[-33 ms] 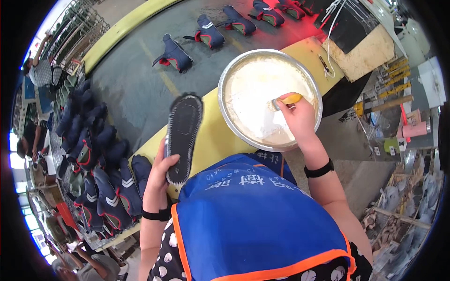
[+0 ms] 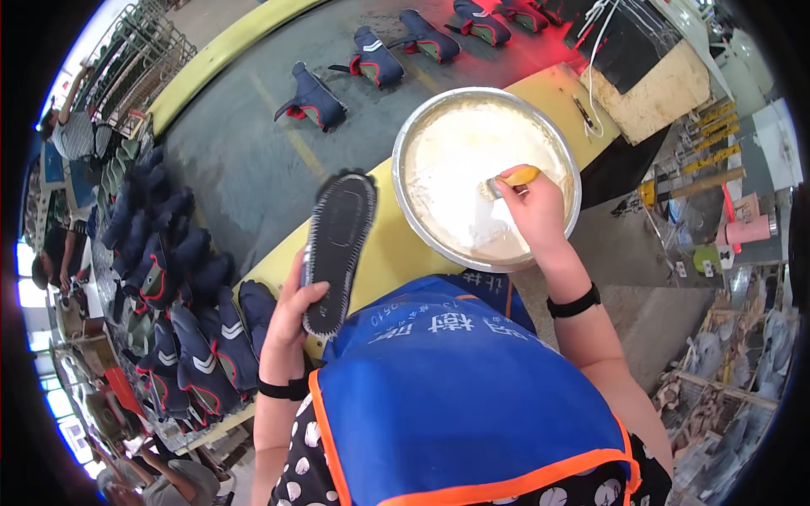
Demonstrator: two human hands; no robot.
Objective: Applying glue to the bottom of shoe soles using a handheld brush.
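Observation:
My left hand [image 2: 291, 308] is closed around a shoe [image 2: 340, 244], its black underside turned up and ringed with pale stitches. The thumb presses on the heel end, and the toe points away from me. A brush [image 2: 521, 175] with a yellow handle is pinched in my right hand [image 2: 538, 211], its pale bristles over the white liquid [image 2: 456, 202]. Whether the bristles touch the liquid I cannot tell. That liquid fills a round metal basin [image 2: 403, 202], which stands at the yellow edge of the bench.
Several navy shoes with red trim, one here [image 2: 316, 99], stand along a dark belt [image 2: 245, 160] beyond. More navy shoes [image 2: 202, 354] are heaped at my left. A brown board [image 2: 658, 93] and a pink bottle [image 2: 749, 230] are at the right. People work at the far left.
The shoe in my left hand has shifted slightly to the right and tilted a little. My right hand and the brush have moved slightly left.

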